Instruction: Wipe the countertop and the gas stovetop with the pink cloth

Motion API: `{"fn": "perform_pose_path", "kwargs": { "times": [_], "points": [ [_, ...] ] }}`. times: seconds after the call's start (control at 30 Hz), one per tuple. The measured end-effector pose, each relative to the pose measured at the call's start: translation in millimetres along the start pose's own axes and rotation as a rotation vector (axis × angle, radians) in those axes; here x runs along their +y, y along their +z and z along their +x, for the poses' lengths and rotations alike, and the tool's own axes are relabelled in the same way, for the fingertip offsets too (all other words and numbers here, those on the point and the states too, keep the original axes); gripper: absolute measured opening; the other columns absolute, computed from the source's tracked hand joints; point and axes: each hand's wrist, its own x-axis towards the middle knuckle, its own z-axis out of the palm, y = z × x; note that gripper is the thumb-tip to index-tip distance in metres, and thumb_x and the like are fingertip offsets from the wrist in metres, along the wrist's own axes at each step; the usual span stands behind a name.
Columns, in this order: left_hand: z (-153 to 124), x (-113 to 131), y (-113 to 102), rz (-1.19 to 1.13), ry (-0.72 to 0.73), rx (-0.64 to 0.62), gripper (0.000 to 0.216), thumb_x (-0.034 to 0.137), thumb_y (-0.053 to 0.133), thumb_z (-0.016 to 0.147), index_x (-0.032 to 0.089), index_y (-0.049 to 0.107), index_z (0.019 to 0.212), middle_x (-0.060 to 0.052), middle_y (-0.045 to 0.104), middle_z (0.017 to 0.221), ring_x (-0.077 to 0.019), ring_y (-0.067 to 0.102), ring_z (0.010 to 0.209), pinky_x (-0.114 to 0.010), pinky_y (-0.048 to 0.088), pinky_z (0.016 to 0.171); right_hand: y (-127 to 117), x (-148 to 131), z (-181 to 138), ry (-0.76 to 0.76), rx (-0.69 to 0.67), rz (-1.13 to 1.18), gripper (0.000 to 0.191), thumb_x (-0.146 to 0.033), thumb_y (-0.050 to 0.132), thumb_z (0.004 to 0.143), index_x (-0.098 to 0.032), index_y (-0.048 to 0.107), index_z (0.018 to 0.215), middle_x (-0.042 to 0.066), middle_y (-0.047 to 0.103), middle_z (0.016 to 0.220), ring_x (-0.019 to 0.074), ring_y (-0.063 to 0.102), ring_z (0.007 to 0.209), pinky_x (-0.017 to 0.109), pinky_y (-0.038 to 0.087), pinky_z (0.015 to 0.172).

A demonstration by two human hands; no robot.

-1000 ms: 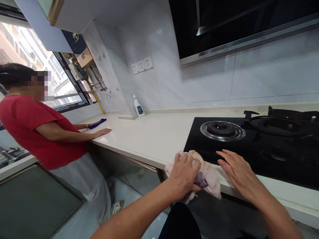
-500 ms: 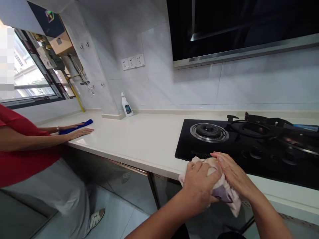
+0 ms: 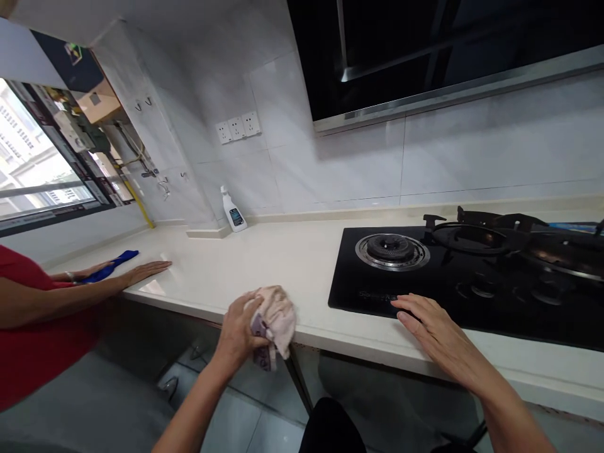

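My left hand (image 3: 238, 330) grips a crumpled pale pink cloth (image 3: 278, 314) with purple patches, at the front edge of the white countertop (image 3: 292, 251). Part of the cloth hangs below that edge. My right hand (image 3: 429, 327) is empty, fingers stretched out, over the front edge of the black gas stove (image 3: 363, 286). Whether its fingertips touch the glass I cannot tell. The left burner (image 3: 391, 248) shows its bare ring, with no pan support on it.
At left, a person in a red top (image 3: 28, 340) leans on the counter with a blue cloth (image 3: 111, 265) under one hand. A white spray bottle (image 3: 233, 211) stands by the wall. Black pan supports (image 3: 472, 236) lie on the stove's right side. A dark range hood (image 3: 425, 63) hangs above.
My hands have parted: the left has carried the cloth leftward along the counter edge, and the right has let go of it. The other person's blue cloth has moved left.
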Motion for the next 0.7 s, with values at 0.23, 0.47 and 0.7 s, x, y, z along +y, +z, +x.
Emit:
{"fn": "perform_pose_path", "kwargs": {
  "times": [0.23, 0.47, 0.7],
  "points": [
    [2, -44, -21, 0.216, -0.117, -0.077, 0.075, 0.030, 0.087, 0.064, 0.022, 0.062, 0.134, -0.016, 0.061, 0.147, -0.0388, 0.054, 0.139, -0.049, 0.045, 0.115, 2, -3, -2, -0.012, 0.012, -0.061, 0.048, -0.064, 0.040, 0.103, -0.035, 0.068, 0.130, 0.003, 0.063, 0.145, 0.0292, 0.047, 0.145, 0.059, 0.040, 0.122],
    [1, 41, -10, 0.272, -0.033, -0.084, 0.076, 0.035, 0.094, 0.063, 0.023, 0.065, 0.132, -0.019, 0.061, 0.144, -0.0436, 0.051, 0.140, -0.056, 0.042, 0.110, 2, -6, -4, -0.042, 0.010, -0.027, 0.045, -0.060, 0.041, 0.105, -0.035, 0.066, 0.133, 0.003, 0.059, 0.149, 0.0269, 0.044, 0.147, 0.058, 0.034, 0.125],
    [11, 196, 22, 0.029, 0.125, -0.139, 0.096, 0.059, 0.100, 0.047, 0.028, 0.065, 0.131, -0.017, 0.064, 0.135, -0.0465, 0.052, 0.131, -0.066, 0.041, 0.105, 1, -4, -1, -0.042, 0.049, 0.017, 0.048, -0.062, 0.040, 0.104, -0.031, 0.070, 0.127, 0.006, 0.065, 0.141, 0.0273, 0.052, 0.140, 0.058, 0.037, 0.123]
  ]
}}
